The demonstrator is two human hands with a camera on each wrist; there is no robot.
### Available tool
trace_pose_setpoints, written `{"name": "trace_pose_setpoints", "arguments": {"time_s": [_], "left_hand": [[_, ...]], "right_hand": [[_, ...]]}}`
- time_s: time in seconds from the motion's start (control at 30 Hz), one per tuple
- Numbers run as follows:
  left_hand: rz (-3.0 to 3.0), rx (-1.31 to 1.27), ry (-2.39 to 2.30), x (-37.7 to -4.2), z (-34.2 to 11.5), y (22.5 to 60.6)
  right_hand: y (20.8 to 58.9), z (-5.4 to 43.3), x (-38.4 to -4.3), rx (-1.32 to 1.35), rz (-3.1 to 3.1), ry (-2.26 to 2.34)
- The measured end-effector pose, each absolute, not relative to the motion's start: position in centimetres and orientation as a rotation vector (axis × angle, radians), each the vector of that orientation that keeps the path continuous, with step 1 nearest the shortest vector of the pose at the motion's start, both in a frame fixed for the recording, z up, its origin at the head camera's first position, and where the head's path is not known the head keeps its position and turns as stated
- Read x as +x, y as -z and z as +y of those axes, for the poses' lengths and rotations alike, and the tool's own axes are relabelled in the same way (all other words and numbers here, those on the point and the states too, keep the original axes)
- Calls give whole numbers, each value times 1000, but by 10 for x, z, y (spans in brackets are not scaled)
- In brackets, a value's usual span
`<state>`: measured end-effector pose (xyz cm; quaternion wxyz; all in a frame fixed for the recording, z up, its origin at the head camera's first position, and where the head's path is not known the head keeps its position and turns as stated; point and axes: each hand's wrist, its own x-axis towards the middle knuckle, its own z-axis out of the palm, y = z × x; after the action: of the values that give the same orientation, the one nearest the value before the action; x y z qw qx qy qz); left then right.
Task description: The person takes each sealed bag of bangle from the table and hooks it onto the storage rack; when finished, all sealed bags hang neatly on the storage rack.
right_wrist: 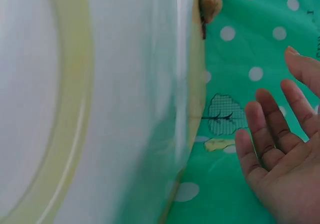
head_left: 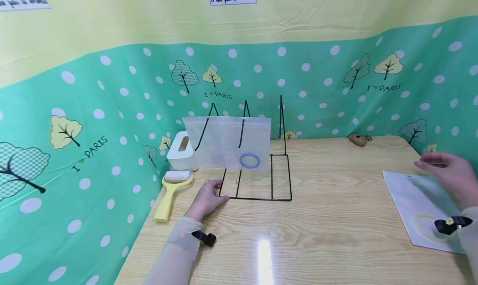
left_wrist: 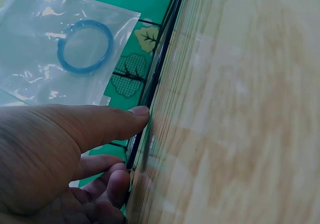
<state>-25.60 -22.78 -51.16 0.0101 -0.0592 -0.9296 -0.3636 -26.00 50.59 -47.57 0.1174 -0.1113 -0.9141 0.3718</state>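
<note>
A black wire rack (head_left: 281,178) stands mid-table. A clear bag (head_left: 220,140) with a blue ring (head_left: 249,160) inside leans upright between its prongs; the left wrist view shows the same bag (left_wrist: 30,48) and ring (left_wrist: 85,46). My left hand (head_left: 216,193) rests at the rack's front left corner, its straight thumb (left_wrist: 115,121) touching the base wire (left_wrist: 160,68). My right hand (head_left: 435,164) hovers with straight, spread fingers (right_wrist: 270,129) over the far end of a second bag (head_left: 410,198), which lies flat and holds a yellow ring (head_left: 422,225).
A white box (head_left: 181,151) and a yellow-handled roller (head_left: 172,189) sit left of the rack by the dotted green cloth wall. A small brown object (head_left: 358,140) lies at the table's back edge. Bare wooden tabletop (head_left: 336,218) spans between the rack and the flat bag.
</note>
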Motion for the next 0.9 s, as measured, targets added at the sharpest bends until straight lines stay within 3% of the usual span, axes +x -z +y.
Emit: {"name": "trace_pose_setpoints", "arguments": {"time_s": [0.9], "left_hand": [[-2907, -188, 1125, -257, -229, 514]], "right_hand": [[511, 526, -281, -141, -2962, -984]]}}
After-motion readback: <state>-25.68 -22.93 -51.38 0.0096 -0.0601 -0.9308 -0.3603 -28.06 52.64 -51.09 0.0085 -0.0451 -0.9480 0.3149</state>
